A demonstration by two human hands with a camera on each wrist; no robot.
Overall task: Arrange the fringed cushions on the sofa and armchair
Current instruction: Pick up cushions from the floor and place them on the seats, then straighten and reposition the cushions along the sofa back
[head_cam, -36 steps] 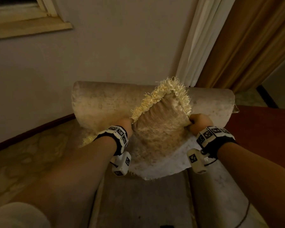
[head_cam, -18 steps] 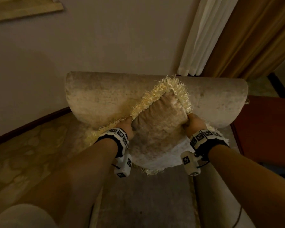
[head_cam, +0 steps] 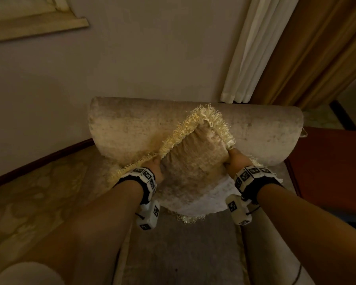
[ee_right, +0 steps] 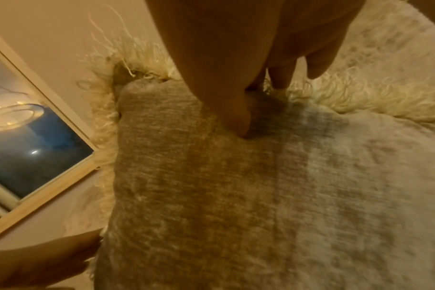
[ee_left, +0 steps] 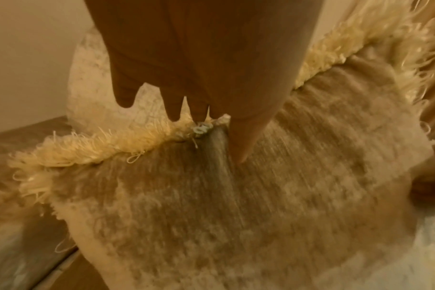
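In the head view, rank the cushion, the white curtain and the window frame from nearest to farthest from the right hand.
1. Cushion: gripped by the right hand at its right edge.
2. White curtain: hangs above the hand, behind the armchair back.
3. Window frame: far upper left corner.

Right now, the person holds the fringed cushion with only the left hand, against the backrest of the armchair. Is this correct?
Not quite: both hands hold it. The head view shows the left hand and the right hand each gripping a side of the fringed cushion, set against the armchair backrest. Each wrist view shows a thumb pressed into the fabric.
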